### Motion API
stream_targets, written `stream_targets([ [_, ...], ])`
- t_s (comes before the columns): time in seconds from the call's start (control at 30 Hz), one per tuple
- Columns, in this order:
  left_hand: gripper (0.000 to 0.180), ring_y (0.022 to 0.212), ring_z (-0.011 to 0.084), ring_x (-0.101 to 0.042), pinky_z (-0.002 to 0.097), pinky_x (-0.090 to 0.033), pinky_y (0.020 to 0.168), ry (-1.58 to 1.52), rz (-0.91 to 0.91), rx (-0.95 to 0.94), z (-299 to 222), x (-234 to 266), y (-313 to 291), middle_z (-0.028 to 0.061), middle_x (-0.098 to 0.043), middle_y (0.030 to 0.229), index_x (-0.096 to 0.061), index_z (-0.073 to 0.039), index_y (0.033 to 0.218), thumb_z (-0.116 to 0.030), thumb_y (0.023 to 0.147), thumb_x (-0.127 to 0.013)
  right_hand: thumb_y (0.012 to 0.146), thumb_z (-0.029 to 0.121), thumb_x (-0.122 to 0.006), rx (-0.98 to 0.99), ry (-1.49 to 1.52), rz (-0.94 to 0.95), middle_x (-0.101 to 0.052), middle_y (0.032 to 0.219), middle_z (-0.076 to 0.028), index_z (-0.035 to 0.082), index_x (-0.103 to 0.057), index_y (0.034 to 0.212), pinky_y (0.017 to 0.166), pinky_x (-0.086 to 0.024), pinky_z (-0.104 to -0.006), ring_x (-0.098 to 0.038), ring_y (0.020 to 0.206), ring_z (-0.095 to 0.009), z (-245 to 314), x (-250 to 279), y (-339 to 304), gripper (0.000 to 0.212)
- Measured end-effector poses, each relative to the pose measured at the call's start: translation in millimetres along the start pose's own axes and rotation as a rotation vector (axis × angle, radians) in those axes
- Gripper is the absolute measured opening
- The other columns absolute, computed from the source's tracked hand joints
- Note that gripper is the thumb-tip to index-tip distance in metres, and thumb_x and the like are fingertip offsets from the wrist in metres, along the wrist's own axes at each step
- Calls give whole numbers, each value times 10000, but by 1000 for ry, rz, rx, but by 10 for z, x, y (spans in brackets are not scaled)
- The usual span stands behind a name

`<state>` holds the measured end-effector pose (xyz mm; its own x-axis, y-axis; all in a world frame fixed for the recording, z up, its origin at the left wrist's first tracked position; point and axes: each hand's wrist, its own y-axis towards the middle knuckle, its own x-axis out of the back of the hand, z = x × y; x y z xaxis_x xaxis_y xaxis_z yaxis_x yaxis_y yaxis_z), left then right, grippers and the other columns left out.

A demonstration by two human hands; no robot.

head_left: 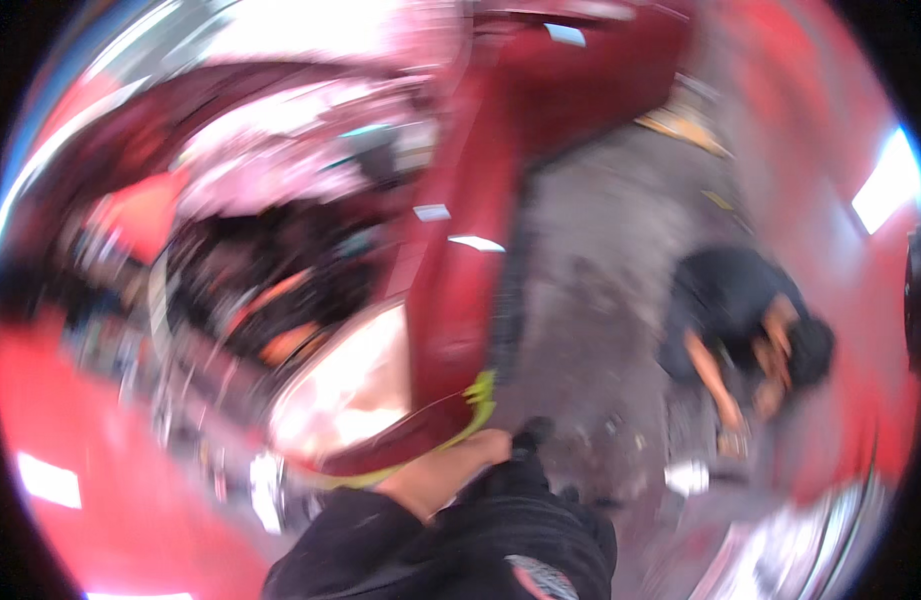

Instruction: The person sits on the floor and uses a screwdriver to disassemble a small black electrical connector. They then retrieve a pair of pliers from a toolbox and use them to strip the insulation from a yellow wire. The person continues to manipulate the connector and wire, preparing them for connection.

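Grey floor (600, 230): stained, running from 1 to 5 o'clock on my feed; a flat tan piece (685, 130) lies at 2.
Crouching co-worker (728, 295): dark clothing, at 3 o'clock, bent low over the floor, well apart from my work.
Red body panel (465, 200): the piece I'm attending to, reaching from 12 o'clock down to 6, with a pale patch (355, 385) at 8.
Open bay (325, 235): dark and cluttered toward 9 o'clock, orange parts (290, 345) in it, too smeared for me to identify.
Yellow-green edging (480, 392): along the panel's near rim at 6 o'clock, perhaps tape.
Left hand (492, 446): 6 o'clock, near that edging; blur hides the fingers, so I cannot tell whether it grips, touches or hangs free.
Right hand: I cannot see it.
Step in hand: my judgement is work around the panel's rim, or repositioning beside it.
Next move: it calls for a steadier view and careful alignment with the edging before I press anything.
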<state>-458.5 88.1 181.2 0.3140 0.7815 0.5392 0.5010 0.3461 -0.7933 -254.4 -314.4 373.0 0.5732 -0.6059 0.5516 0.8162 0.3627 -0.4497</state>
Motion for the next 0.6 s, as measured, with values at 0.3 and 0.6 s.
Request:
stream_targets([
  [0.3,407,1045,395,-640,470,-514,905,-615,-581,333,-49,-1692,-1930,243,-669,1099,-704,26,1016,-321,834,-594,917,277,-654,442,-334,489,-665,1034,-151,-22,-618,1158,773,-509,-357,-621,880,-241,246,340,577,386],
  [0.6,370,1176,289,-618,428,-510,948,-931,3,863,107,-5453,-2925,158,-650,1240,-703,-54,1140,-185,820,-570,944,296,-641,460,-363,799,-652,1101,-149,-19,-610,1200,835,-500,-351,-594,967,-237,721,-404,282,408],
])
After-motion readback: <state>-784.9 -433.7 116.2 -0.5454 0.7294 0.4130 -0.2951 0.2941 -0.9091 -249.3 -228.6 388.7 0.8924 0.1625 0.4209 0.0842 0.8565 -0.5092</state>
